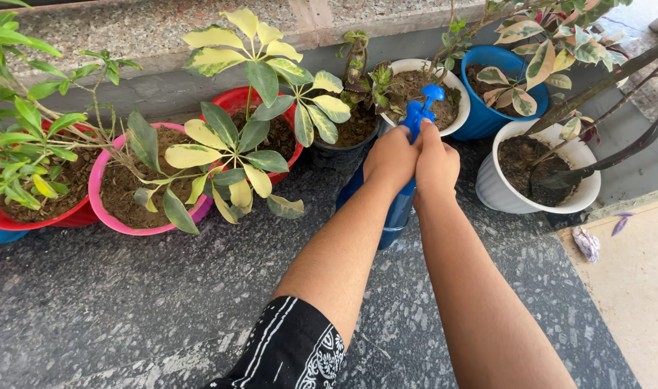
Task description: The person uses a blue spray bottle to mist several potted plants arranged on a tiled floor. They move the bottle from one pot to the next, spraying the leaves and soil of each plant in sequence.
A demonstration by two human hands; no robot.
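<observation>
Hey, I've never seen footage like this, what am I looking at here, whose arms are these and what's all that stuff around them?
This is a single picture from a camera worn on a person's head, looking down, so the two bare arms reaching forward are that person's own. No machine is involved. Both the left hand and the right hand are wrapped around the top of a blue spray bottle, which stands on a dark speckled stone ledge. Its nozzle points toward a white pot of soil. Along the ledge stands a row of potted plants: a pink pot, a red pot, a blue pot and a ribbed white pot.
</observation>
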